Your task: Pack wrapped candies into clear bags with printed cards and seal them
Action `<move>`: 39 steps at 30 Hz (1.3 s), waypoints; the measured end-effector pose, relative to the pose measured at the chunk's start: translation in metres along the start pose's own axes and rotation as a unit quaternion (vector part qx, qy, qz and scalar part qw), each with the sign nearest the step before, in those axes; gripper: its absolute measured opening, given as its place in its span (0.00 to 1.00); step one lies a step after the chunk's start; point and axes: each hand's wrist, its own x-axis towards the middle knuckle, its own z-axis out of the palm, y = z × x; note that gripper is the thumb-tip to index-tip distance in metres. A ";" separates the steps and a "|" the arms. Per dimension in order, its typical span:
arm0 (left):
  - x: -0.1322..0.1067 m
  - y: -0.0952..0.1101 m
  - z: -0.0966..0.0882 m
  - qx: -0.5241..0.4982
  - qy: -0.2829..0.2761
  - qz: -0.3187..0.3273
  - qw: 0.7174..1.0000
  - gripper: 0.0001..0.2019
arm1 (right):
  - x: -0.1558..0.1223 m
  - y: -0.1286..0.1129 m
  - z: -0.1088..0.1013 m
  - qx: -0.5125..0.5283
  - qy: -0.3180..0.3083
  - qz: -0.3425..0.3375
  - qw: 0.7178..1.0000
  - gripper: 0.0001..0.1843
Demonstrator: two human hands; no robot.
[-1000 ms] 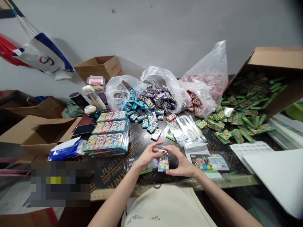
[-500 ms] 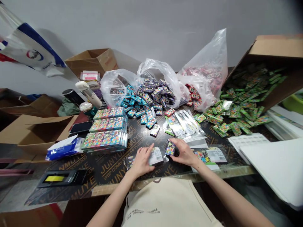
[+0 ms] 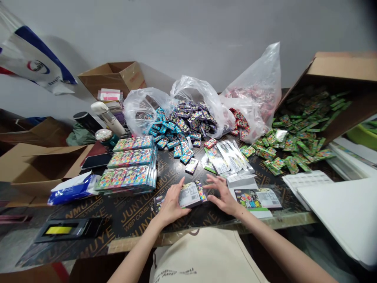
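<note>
My left hand (image 3: 171, 202) rests on a flat printed packet (image 3: 190, 194) with a white barcode label, its thumb and forefinger round the packet's near and far edges. At the packet's right end sits a small purple box (image 3: 202, 190), partly covered by the label side. My right hand (image 3: 222, 195) is just right of that box, fingers spread and holding nothing. A second printed packet with a barcode label (image 3: 268, 199) lies beside my right wrist. Behind my hands are a lone small box (image 3: 191, 166) and a fan of clear-wrapped printed packets (image 3: 226, 157).
Finished-looking packets stand in a stack (image 3: 126, 177) at left. Clear bags (image 3: 203, 88) spill blue, purple and red boxes along the back. Green boxes (image 3: 291, 157) pour from a carton (image 3: 338, 65) at right. A tape cutter-like black tray (image 3: 69, 230) lies front left.
My right hand has let go of the small purple box, which now sits at the packet's right end. Its fingers have spread. My left hand stays on the packet.
</note>
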 end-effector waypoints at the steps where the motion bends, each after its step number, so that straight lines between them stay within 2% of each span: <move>1: 0.001 -0.002 0.000 -0.004 0.001 -0.002 1.000 0.49 | 0.004 -0.001 0.001 0.005 -0.031 -0.012 0.999 0.34; 2: 0.001 -0.004 0.001 -0.007 0.000 -0.004 1.000 0.49 | 0.010 0.000 0.001 0.002 -0.053 -0.024 0.998 0.30; 3: 0.002 -0.005 0.002 -0.009 -0.003 -0.006 1.000 0.49 | 0.020 0.004 0.000 -0.010 -0.049 -0.025 0.998 0.27; 4: 0.002 -0.007 0.003 -0.008 -0.006 -0.009 1.000 0.49 | 0.034 0.011 -0.003 -0.033 -0.016 -0.012 0.999 0.25; 6: 0.001 -0.009 0.008 0.001 -0.013 -0.016 1.000 0.49 | 0.068 0.034 -0.012 -0.104 0.103 0.057 0.988 0.24; 8: 0.000 -0.010 0.015 0.015 -0.028 -0.020 0.999 0.48 | 0.105 0.064 -0.025 -0.189 0.157 0.135 0.960 0.33; 11: -0.005 -0.012 0.024 0.036 -0.049 -0.019 0.998 0.46 | 0.151 0.102 -0.041 -0.262 0.150 0.234 0.924 0.42; 13: -0.007 -0.013 0.028 0.037 -0.058 -0.014 0.997 0.46 | 0.167 0.113 -0.046 -0.273 0.133 0.243 0.921 0.40; 15: -0.008 -0.014 0.028 0.022 -0.060 -0.010 0.998 0.45 | 0.172 0.110 -0.045 -0.275 0.127 0.224 0.926 0.37; 17: -0.005 -0.012 0.025 -0.021 -0.037 -0.017 0.999 0.41 | 0.166 0.093 -0.038 -0.274 0.124 0.181 0.936 0.36; 20: 0.007 0.000 0.018 -0.138 0.074 -0.048 0.987 0.30 | 0.140 0.046 -0.023 -0.259 0.082 0.030 0.962 0.38; 22: 0.019 0.012 0.015 -0.237 0.151 -0.085 0.956 0.26 | 0.117 0.011 -0.013 -0.242 0.027 -0.065 0.968 0.40; 23: 0.025 0.018 0.015 -0.304 0.155 -0.110 0.933 0.26 | 0.106 -0.004 -0.010 -0.234 -0.002 -0.091 0.968 0.40; 26: 0.039 0.035 0.019 -0.509 0.094 -0.162 0.840 0.24 | 0.079 -0.033 -0.003 -0.194 -0.059 -0.119 0.972 0.40; 30: 0.041 0.050 0.024 -0.633 0.044 -0.223 0.740 0.14 | 0.060 -0.034 0.000 -0.101 -0.067 -0.138 0.983 0.45; 33: 0.038 0.054 0.021 -0.676 0.006 -0.251 0.693 0.16 | 0.048 -0.029 -0.003 -0.060 -0.033 -0.126 0.990 0.49; 35: 0.035 0.053 0.019 -0.672 -0.039 -0.250 0.696 0.18 | 0.040 -0.025 -0.006 -0.049 -0.016 -0.108 0.993 0.46; 36: 0.033 0.051 0.018 -0.656 -0.058 -0.245 0.712 0.18 | 0.035 -0.023 -0.008 -0.048 -0.007 -0.094 0.994 0.43; 37: 0.030 0.048 0.017 -0.626 -0.065 -0.237 0.740 0.20 | 0.031 -0.020 -0.010 -0.055 0.008 -0.074 0.996 0.42; 38: 0.027 0.043 0.017 -0.577 -0.059 -0.223 0.783 0.21 | 0.026 -0.016 -0.012 -0.070 0.027 -0.050 0.996 0.40; 39: 0.023 0.038 0.018 -0.505 -0.044 -0.201 0.838 0.24 | 0.021 -0.010 -0.015 -0.091 0.045 -0.025 0.994 0.39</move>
